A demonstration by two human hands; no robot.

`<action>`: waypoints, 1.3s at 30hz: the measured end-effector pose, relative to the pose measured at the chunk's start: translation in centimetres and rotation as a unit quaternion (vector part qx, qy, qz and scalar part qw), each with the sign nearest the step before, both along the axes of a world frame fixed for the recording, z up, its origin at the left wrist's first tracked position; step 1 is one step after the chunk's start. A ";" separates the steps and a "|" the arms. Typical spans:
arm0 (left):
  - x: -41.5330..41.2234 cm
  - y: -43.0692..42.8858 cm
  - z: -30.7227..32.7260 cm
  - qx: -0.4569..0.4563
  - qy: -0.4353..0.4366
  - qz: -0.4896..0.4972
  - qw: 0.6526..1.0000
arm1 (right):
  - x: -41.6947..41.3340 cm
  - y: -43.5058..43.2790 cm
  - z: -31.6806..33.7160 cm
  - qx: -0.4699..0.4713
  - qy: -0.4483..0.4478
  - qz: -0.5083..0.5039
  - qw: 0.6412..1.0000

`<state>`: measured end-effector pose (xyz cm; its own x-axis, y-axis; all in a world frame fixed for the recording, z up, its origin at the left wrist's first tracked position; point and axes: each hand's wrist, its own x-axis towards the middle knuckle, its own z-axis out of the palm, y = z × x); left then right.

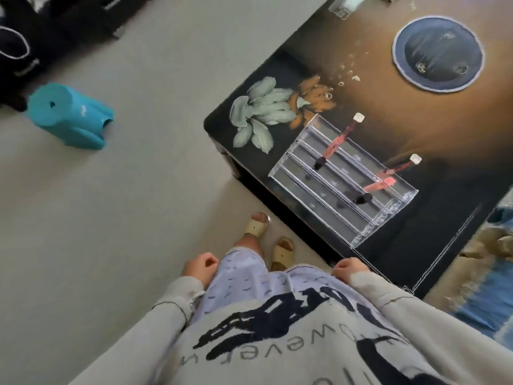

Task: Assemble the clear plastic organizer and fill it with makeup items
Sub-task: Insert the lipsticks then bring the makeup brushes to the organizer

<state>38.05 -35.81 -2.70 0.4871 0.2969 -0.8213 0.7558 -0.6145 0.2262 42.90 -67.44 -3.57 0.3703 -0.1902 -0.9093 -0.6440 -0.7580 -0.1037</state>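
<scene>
The clear plastic organizer [342,177] stands on the dark glass table [388,101] near its front corner, its stepped rows running diagonally. Two pink makeup brushes stick up out of it, one at the back left [339,141] and one at the right end [388,177]. My left hand [198,269] hangs by my left hip with the fingers curled and nothing in it. My right hand [350,269] is curled at my right hip, just in front of the table edge, also holding nothing. Both hands are well short of the organizer.
A round blue dish [438,52] sits on the far part of the table. A small clear box [345,5] is at the table's back edge. A turquoise stool [69,116] lies on the pale floor to the left. A blue patterned fabric [488,273] lies at the right.
</scene>
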 end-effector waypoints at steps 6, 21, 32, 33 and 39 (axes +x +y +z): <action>-10.0 0.7 -0.1 0.013 0.061 0.138 0.988 | 4.4 6.0 -0.4 0.040 -0.026 0.144 0.988; -13.6 5.2 -0.1 -0.008 0.087 0.325 0.942 | 9.4 20.9 -0.1 0.084 -0.023 0.347 0.934; -3.0 24.5 1.1 -0.003 -0.047 0.306 0.951 | 10.1 28.0 -0.6 0.013 -0.081 0.217 0.973; -1.8 25.8 1.4 -0.002 -0.059 0.295 0.954 | 10.1 28.3 -0.3 0.009 -0.090 0.203 0.975; 4.4 31.0 1.5 -0.013 -0.101 0.293 0.951 | 11.6 30.8 0.3 0.005 -0.052 0.174 0.983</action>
